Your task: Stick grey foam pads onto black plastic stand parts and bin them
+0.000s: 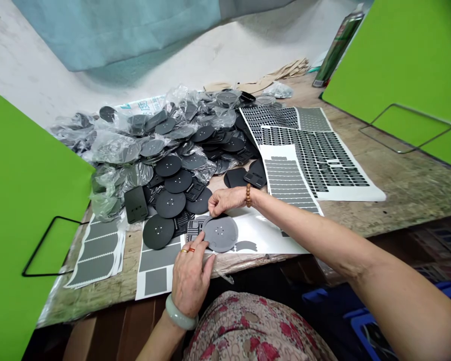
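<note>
A grey round disc (225, 233) with small holes near its middle lies at the table's front edge, paler than the black discs around it. The fingers of my left hand (190, 273) are stretched out, fingertips resting on its lower left edge, thumb apart. At its upper left rim my right hand (227, 199) is closed in a pinch; a thin grey edge shows by the fingertips, but what they hold is too small to name. Left of the disc lies a black slotted plastic piece (194, 230). Under the disc is a white sheet (265, 228) with grey arc-shaped pieces (246, 245).
Black discs (170, 204) and plastic-wrapped parts (115, 145) are heaped behind. Sticker sheets lie right (315, 155) and left (97, 245). Green panels (409, 75) with wire handles stand at both sides. A spray can (338, 47) stands at the back right.
</note>
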Motion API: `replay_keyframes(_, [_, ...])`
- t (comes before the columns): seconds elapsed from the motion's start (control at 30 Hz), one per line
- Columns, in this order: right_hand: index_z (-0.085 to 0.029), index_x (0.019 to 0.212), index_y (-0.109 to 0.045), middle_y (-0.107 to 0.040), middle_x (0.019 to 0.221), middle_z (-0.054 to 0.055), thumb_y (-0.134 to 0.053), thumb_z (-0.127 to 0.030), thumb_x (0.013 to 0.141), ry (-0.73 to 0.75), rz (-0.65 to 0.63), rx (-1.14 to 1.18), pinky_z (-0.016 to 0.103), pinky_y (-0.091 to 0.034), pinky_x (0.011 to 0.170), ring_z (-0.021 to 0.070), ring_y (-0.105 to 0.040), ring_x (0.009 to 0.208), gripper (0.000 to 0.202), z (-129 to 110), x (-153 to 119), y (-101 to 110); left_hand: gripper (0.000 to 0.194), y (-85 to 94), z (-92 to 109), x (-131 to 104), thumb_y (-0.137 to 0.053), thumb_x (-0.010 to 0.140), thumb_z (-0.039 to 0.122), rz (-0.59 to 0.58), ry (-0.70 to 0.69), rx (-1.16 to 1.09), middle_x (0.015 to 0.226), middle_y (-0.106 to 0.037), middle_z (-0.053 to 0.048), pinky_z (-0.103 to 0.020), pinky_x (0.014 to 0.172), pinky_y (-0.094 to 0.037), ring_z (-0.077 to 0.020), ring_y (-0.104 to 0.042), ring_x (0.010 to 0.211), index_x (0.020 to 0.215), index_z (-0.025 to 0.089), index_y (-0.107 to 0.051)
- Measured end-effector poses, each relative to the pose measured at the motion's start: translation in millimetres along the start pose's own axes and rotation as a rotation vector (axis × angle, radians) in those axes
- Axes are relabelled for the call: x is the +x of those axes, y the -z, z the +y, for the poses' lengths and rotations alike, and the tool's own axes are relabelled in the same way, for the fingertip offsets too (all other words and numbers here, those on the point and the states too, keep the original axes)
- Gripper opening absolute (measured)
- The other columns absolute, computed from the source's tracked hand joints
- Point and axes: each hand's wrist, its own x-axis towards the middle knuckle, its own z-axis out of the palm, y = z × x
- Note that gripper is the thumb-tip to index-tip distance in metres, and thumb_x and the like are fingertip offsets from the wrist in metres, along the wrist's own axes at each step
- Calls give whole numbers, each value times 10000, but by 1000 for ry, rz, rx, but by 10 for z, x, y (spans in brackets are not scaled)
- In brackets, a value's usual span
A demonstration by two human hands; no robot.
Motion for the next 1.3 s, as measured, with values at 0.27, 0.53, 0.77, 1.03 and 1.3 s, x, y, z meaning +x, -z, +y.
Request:
replay_keyframes(0.27, [-131,569,-602,-498,485,-64,-600,-148,573,-18,55,-49,196,-313,510,67,-408,510,17,-32,-26,-41,251,-16,1,22,-517,864,242,-33,2,7,1267,-578,-128,-453,891,-471,-270,-572,1062,1108,183,-507])
replay_keyframes(0.53, [-143,560,-581,-483,503,-59,-590,-171,609,-41,133,-173,203,-295,481,75,-406,525,56,-76,-93,-135,236,-3,41,48,-516,862,238,-36,12,44,1249,-588,-137,-454,866,-485,-279,-583,1045,1091,181,-514])
replay_keyframes(0.77, [-152,570,-576,-477,517,-53,-599,-175,601,-72,206,-204,201,-296,492,82,-407,547,46,-70,-84,-131,232,13,40,54,-502,872,250,-47,8,61,1251,-584,-148,-452,859,-485,-278,-583,1037,1088,164,-513])
replay_keyframes(1.03, [-148,522,-547,-432,464,-55,-602,-156,588,-112,212,-174,208,-267,458,76,-382,500,87,-124,-76,-126,233,1,31,54,-501,875,257,-54,2,70,1252,-584,-143,-442,861,-483,-276,-582,1038,1089,165,-514])
replay_keyframes(1.3, [-152,523,-481,-377,430,-78,-571,-171,617,-123,156,-48,173,-282,417,56,-357,447,131,-111,-72,-125,236,-2,38,57,-493,877,255,-62,20,69,1260,-580,-140,-435,885,-470,-270,-583,1037,1094,163,-513])
